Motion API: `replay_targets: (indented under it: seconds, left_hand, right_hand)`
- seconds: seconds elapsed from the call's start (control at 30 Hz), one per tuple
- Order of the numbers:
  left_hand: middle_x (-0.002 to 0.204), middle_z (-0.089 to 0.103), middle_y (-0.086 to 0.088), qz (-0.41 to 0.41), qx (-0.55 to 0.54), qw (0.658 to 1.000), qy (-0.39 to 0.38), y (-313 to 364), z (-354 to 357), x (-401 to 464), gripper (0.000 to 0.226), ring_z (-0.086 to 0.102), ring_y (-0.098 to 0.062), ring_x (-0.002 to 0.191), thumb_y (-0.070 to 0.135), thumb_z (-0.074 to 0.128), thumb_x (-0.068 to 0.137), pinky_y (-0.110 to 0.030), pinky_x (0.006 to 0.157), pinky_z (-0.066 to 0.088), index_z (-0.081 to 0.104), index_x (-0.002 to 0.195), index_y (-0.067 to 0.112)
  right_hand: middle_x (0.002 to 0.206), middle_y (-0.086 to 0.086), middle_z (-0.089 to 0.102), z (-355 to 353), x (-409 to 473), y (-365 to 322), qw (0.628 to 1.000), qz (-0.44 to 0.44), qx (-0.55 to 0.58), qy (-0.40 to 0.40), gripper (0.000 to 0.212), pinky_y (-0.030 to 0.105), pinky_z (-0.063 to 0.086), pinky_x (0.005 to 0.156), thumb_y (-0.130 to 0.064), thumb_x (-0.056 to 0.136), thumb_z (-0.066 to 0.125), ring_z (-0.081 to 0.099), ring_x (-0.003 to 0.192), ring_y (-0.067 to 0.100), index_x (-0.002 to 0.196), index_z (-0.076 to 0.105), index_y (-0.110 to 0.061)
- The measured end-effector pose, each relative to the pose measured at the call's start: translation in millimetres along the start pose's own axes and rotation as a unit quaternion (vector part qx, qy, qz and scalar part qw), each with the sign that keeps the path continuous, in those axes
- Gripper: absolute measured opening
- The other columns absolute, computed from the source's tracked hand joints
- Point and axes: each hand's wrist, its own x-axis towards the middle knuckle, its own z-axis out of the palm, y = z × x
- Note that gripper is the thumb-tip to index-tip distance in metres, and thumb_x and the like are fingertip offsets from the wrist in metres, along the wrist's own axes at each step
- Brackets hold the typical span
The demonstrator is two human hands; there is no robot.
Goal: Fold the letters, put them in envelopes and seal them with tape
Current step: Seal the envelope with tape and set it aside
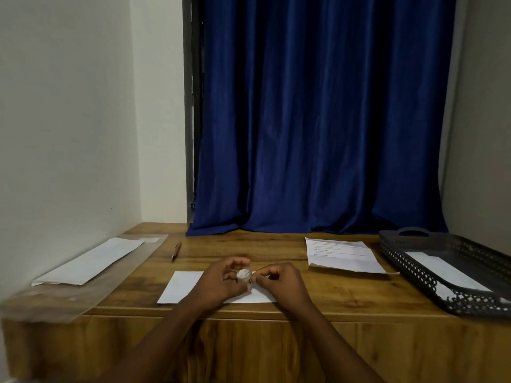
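Left hand (pixel 225 277) grips the small roll of clear tape (pixel 244 275). Right hand (pixel 279 280) pinches at the roll's edge, probably the tape end. Both are above the white rectangular paper envelope (pixel 182 286) on the wooden tabletop (pixel 345 297).

Risks: the tape end could stick to fingers, tear short or fold on itself; nothing pins the envelope, so it may slide.

The dark perforated plastic tray (pixel 414 261), far right of the right hand, holds one white envelope (pixel 448 272). The printed letter sheets (pixel 343 255) lie between the tray and the hands.
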Motion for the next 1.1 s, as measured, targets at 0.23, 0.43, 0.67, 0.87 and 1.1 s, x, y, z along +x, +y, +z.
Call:
replay_targets:
  seconds: [0.23, 0.43, 0.67, 0.87, 1.1]
  left_hand:
    - [0.11, 0.07, 0.022, 0.005, 0.024, 0.999, 0.042, 0.6, 3.1, -3.2, 0.053, 0.071, -0.008, 0.105, 0.021, 0.094, 0.071, -0.024, 0.086, 0.059, 0.07, 0.115, 0.033]
    - [0.112, 0.072, 0.006, -0.007, -0.015, 0.999, 0.043, 0.2, 1.6, -1.3, 0.056, 0.073, -0.013, 0.105, 0.011, 0.092, 0.072, -0.031, 0.088, 0.061, 0.069, 0.12, 0.031]
    - [0.113, 0.072, 0.005, 0.003, -0.012, 0.999, 0.05, 0.5, 1.4, -2.3, 0.053, 0.073, -0.013, 0.104, 0.009, 0.09, 0.075, -0.03, 0.089, 0.06, 0.069, 0.119, 0.029]
    - [0.115, 0.072, 0.007, 0.004, -0.027, 0.998, 0.051, 1.3, 1.0, -3.3, 0.051, 0.073, -0.014, 0.104, 0.01, 0.088, 0.077, -0.03, 0.09, 0.059, 0.068, 0.121, 0.027]
    - [0.117, 0.072, 0.005, 0.012, -0.026, 0.998, 0.054, 2.6, 1.5, -3.7, 0.051, 0.073, -0.016, 0.105, 0.007, 0.087, 0.078, -0.027, 0.087, 0.059, 0.068, 0.121, 0.024]
  right_hand:
    - [0.088, -0.028, 0.074, 0.3, -0.1, 1.7, 1.0, -0.006, -0.021, -0.012, 0.009, 0.015, 0.047, 0.065, -0.04, 0.085, 0.077, 0.067, 0.081, -0.002, 0.081, 0.079, -0.047]
    - [0.087, -0.031, 0.073, 0.0, -2.1, -0.1, 0.999, -0.013, -0.037, -0.006, 0.013, 0.015, 0.048, 0.063, -0.04, 0.082, 0.08, 0.068, 0.081, -0.003, 0.075, 0.075, -0.05]
    - [0.087, -0.032, 0.072, -0.3, -3.1, 1.2, 0.998, -0.01, -0.065, -0.008, 0.001, 0.021, 0.052, 0.065, -0.043, 0.085, 0.077, 0.066, 0.08, -0.003, 0.085, 0.078, -0.043]
    - [0.088, -0.024, 0.074, -1.4, -1.4, 2.0, 1.0, 0.002, -0.024, -0.013, 0.006, 0.026, 0.056, 0.07, -0.041, 0.087, 0.073, 0.068, 0.081, 0.001, 0.083, 0.077, -0.038]
    - [0.085, -0.024, 0.074, -3.0, 4.0, 5.7, 0.999, 0.038, -0.025, 0.001, 0.007, 0.027, 0.056, 0.072, -0.036, 0.088, 0.074, 0.067, 0.082, -0.002, 0.083, 0.078, -0.034]
